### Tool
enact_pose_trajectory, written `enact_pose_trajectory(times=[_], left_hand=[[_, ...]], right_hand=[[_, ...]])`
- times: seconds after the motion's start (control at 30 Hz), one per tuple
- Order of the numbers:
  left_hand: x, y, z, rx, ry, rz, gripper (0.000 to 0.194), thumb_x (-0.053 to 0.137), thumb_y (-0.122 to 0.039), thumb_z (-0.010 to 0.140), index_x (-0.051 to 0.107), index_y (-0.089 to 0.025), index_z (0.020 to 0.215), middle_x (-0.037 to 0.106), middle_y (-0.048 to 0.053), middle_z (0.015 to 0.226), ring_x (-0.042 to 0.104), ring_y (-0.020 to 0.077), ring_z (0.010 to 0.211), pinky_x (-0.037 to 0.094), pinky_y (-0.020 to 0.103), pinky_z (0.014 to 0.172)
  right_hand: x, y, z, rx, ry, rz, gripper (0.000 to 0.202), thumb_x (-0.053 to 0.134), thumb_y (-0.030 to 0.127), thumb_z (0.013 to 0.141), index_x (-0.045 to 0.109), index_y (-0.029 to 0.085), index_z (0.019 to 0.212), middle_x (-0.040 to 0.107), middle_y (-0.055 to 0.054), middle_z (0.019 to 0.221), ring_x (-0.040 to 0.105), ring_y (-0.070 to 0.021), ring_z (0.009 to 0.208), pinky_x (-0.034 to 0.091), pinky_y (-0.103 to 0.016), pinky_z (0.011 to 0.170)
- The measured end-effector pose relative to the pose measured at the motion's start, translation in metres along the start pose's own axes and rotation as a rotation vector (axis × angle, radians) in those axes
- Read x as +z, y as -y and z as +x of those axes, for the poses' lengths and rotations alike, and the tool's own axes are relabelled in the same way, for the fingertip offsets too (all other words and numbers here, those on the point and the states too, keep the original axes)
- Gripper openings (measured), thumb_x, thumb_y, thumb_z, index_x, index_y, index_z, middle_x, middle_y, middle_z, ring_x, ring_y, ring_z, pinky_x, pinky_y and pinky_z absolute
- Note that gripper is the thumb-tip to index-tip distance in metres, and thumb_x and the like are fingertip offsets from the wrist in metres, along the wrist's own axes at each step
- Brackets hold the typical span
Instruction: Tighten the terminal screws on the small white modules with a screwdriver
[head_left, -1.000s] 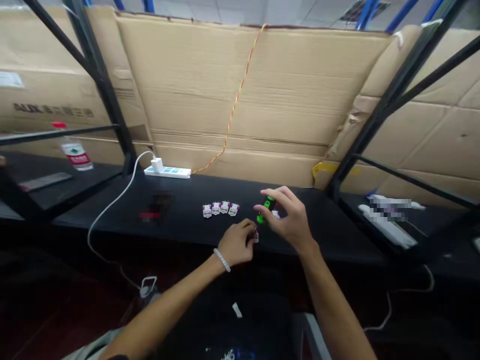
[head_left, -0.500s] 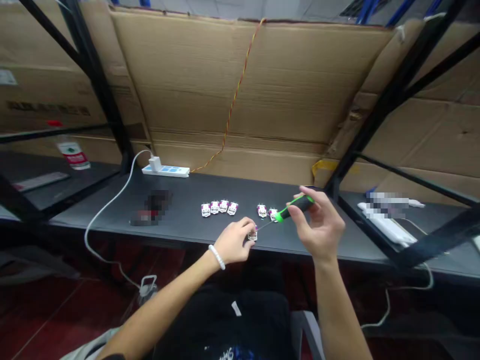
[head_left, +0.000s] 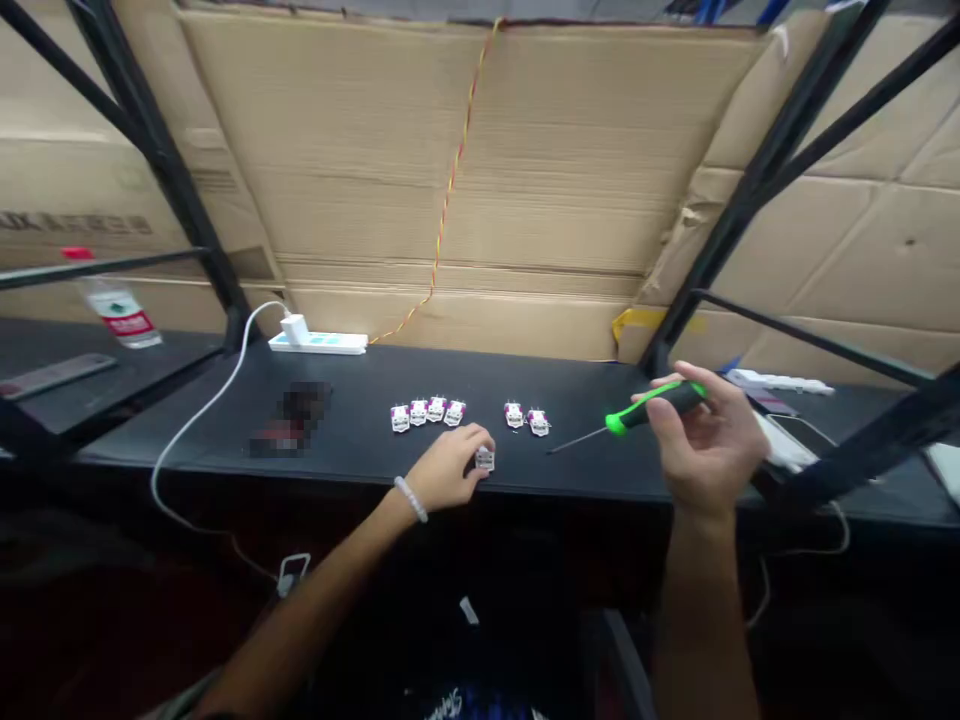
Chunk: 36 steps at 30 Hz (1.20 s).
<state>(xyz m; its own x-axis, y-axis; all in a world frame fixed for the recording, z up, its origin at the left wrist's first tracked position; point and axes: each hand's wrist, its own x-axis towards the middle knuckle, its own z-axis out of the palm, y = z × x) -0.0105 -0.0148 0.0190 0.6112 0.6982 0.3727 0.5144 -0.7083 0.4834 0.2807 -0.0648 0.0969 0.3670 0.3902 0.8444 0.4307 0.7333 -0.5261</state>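
Note:
Near the table's front edge, my left hand (head_left: pixel 450 466) is closed around a small white part (head_left: pixel 485 459), which it partly hides. My right hand (head_left: pixel 712 440) grips a screwdriver (head_left: pixel 654 403) with a green and black handle. Its shaft points left and down, and the tip is apart from the part in my left hand. Several similar white and purple parts (head_left: pixel 436 408) lie in a row beyond my left hand. Two more, one (head_left: pixel 514 414) beside another (head_left: pixel 538 422), lie between my hands, farther back.
A white power strip (head_left: pixel 319 343) with a plugged-in charger and white cable (head_left: pixel 199 410) stands at the back left. A blurred dark object (head_left: pixel 292 420) lies left. Black metal frames (head_left: pixel 172 160) flank the table (head_left: pixel 585 390); a bottle (head_left: pixel 124 315) stands beyond the left one.
My right hand has drawn the screwdriver away to the right, off the part in my left hand. The part now faces me more upright. The whole view has shifted slightly.

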Motion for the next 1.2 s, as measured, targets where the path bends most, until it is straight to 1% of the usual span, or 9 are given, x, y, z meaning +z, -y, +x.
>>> enact_pose_trajectory(times=[0.13, 0.23, 0.4, 0.53, 0.7, 0.93, 1.0, 1.1, 1.2], left_hand=[[-0.004, -0.002, 0.007, 0.049, -0.036, -0.018, 0.02, 0.07, -0.016, 0.09, 0.068, -0.02, 0.11, 0.07, 0.01, 0.124, 0.065, 0.0272, 0.117, 0.051, 0.044, 0.109], [-0.001, -0.007, 0.031, 0.013, -0.054, 0.055, 0.015, 0.061, -0.017, 0.098, 0.075, -0.019, 0.103, 0.074, 0.01, 0.115, 0.068, 0.0253, 0.11, 0.053, 0.04, 0.105], [0.01, -0.008, 0.09, -0.105, 0.164, 0.289, 0.026, 0.06, -0.009, 0.096, 0.083, -0.021, 0.099, 0.08, 0.009, 0.11, 0.073, 0.0252, 0.107, 0.055, 0.037, 0.103], [0.021, -0.002, 0.112, -0.158, 0.238, 0.326, 0.027, 0.067, -0.001, 0.084, 0.085, -0.019, 0.093, 0.082, 0.011, 0.097, 0.077, 0.0276, 0.097, 0.059, 0.036, 0.091], [0.028, 0.007, 0.112, -0.192, 0.264, 0.343, 0.024, 0.068, -0.005, 0.086, 0.085, -0.02, 0.095, 0.082, 0.012, 0.101, 0.077, 0.026, 0.099, 0.058, 0.033, 0.093], [0.025, 0.014, 0.114, -0.186, 0.27, 0.335, 0.017, 0.068, -0.005, 0.088, 0.079, -0.017, 0.087, 0.08, 0.009, 0.096, 0.076, 0.0232, 0.097, 0.056, 0.029, 0.091], [0.02, 0.012, 0.112, -0.177, 0.234, 0.33, 0.017, 0.064, -0.005, 0.091, 0.077, -0.016, 0.089, 0.079, 0.011, 0.099, 0.075, 0.0234, 0.099, 0.056, 0.029, 0.092], [0.007, 0.007, 0.103, -0.174, 0.141, 0.319, 0.02, 0.054, -0.008, 0.098, 0.073, -0.015, 0.101, 0.078, 0.012, 0.107, 0.073, 0.0237, 0.102, 0.055, 0.031, 0.095], [-0.005, 0.005, 0.09, -0.174, 0.026, 0.287, 0.02, 0.053, -0.009, 0.097, 0.071, -0.016, 0.101, 0.078, 0.009, 0.1, 0.072, 0.0224, 0.095, 0.055, 0.031, 0.09]], right_hand=[[-0.005, -0.001, 0.003, -0.014, -0.014, 0.01, 0.04, 0.087, 0.032, 0.083, 0.076, 0.025, 0.121, 0.073, -0.005, 0.097, 0.076, -0.0242, 0.083, 0.068, -0.044, 0.078], [-0.008, -0.002, 0.006, -0.016, -0.023, 0.013, 0.04, 0.087, 0.033, 0.083, 0.076, 0.025, 0.12, 0.073, -0.005, 0.097, 0.077, -0.0242, 0.083, 0.068, -0.043, 0.077], [-0.012, -0.002, 0.006, -0.011, -0.026, -0.001, 0.039, 0.087, 0.032, 0.083, 0.076, 0.026, 0.12, 0.072, -0.005, 0.098, 0.076, -0.0236, 0.085, 0.068, -0.043, 0.08], [-0.015, -0.004, 0.006, -0.024, -0.01, -0.008, 0.04, 0.086, 0.031, 0.084, 0.074, 0.025, 0.122, 0.072, -0.005, 0.099, 0.076, -0.0234, 0.087, 0.068, -0.042, 0.08], [-0.015, -0.006, 0.007, -0.041, 0.013, 0.002, 0.041, 0.085, 0.027, 0.084, 0.074, 0.026, 0.123, 0.072, -0.005, 0.1, 0.076, -0.0228, 0.089, 0.067, -0.04, 0.081], [-0.014, -0.008, 0.005, -0.028, 0.059, -0.019, 0.039, 0.084, 0.027, 0.085, 0.074, 0.026, 0.122, 0.072, -0.004, 0.098, 0.075, -0.0212, 0.084, 0.066, -0.038, 0.078], [-0.015, -0.009, 0.005, -0.034, 0.067, -0.031, 0.039, 0.084, 0.027, 0.085, 0.074, 0.026, 0.122, 0.072, -0.004, 0.099, 0.075, -0.0206, 0.083, 0.066, -0.037, 0.079], [-0.016, -0.009, 0.004, -0.025, 0.071, -0.044, 0.038, 0.084, 0.029, 0.085, 0.074, 0.026, 0.121, 0.072, -0.004, 0.099, 0.076, -0.0212, 0.084, 0.066, -0.039, 0.08], [-0.015, -0.008, 0.004, -0.019, 0.079, -0.04, 0.037, 0.084, 0.03, 0.085, 0.074, 0.026, 0.121, 0.072, -0.004, 0.1, 0.075, -0.0216, 0.084, 0.066, -0.04, 0.08]])
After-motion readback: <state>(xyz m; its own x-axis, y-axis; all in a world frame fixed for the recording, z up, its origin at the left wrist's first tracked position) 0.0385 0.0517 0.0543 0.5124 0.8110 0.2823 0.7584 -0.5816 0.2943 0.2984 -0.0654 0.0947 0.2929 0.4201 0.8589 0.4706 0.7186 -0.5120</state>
